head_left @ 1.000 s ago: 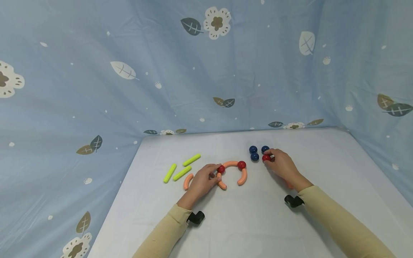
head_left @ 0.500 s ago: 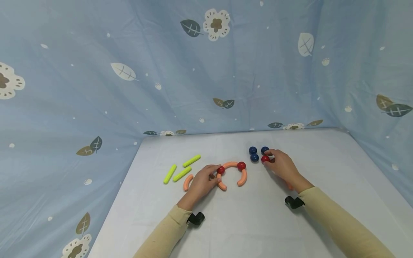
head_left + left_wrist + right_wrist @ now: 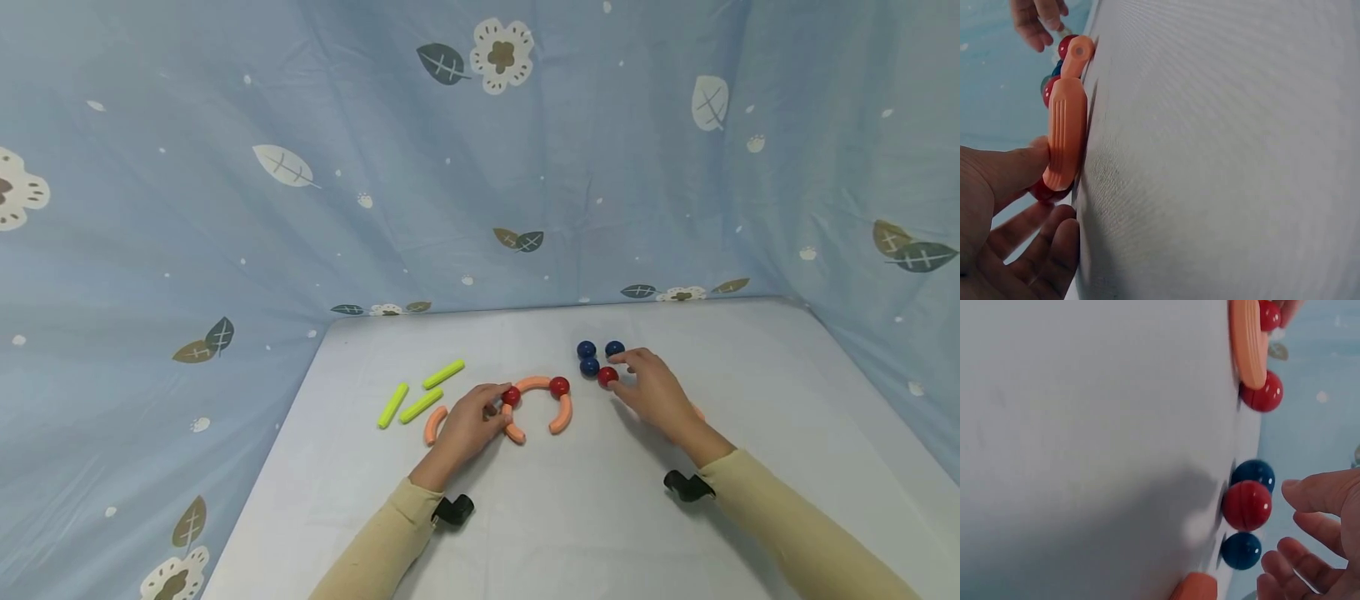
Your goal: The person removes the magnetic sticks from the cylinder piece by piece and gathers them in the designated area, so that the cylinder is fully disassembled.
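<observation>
My left hand pinches one corner of a joined arch of curved orange rods and two red balls. Its thumb lies on the left curved rod and its index fingertip is at the left red ball. The arch's other red ball joins the top rod to the right curved rod. My right hand has its thumb and fingers spread beside a loose red ball, with a gap between them in the right wrist view. Close by that ball are blue balls.
Three green straight rods lie left of the arch. A loose curved orange rod sits by the left wrist, and another orange rod lies partly hidden by the right hand. A patterned blue curtain rises behind the white table.
The loose red ball has shifted left and slightly nearer, beside the front blue ball. My right hand has let go of it and spread its fingers. The left hand keeps its place.
</observation>
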Action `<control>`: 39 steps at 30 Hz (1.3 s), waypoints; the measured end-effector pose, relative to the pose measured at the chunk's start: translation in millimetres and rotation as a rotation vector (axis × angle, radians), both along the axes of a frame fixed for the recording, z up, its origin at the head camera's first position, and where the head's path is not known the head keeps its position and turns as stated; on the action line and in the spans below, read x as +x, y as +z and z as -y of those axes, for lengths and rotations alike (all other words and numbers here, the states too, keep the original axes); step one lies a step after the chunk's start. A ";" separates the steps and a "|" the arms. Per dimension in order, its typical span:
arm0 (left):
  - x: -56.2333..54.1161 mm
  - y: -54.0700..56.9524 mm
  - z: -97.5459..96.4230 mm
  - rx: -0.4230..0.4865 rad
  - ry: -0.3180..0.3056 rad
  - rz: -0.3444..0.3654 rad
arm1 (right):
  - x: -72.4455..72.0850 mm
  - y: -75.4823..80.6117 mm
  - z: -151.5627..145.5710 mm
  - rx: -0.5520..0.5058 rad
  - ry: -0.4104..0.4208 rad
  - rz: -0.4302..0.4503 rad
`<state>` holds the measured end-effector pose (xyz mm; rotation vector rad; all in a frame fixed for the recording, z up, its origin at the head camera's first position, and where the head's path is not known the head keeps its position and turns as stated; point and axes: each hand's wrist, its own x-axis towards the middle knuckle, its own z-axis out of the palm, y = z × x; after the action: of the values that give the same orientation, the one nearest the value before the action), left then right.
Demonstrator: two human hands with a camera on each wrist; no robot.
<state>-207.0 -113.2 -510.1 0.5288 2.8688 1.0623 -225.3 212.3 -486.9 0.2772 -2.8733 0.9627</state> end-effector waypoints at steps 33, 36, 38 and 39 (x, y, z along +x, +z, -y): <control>18.3 4.7 -5.4 0.027 0.030 -0.002 | 60.5 -4.6 62.3 -0.009 0.198 -0.029; 17.6 4.9 -4.7 0.038 0.016 0.000 | 66.1 -5.9 71.5 -0.016 0.229 -0.014; 17.0 4.7 -4.4 0.046 0.008 0.002 | 68.6 -8.0 77.1 -0.009 0.256 -0.008; 16.7 4.3 -4.4 0.050 0.003 0.000 | 69.7 -8.9 79.7 -0.009 0.271 -0.007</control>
<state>-190.4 -108.9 -505.9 0.5267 2.8503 1.1379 -155.6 132.6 -495.8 0.6827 -2.8741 1.0098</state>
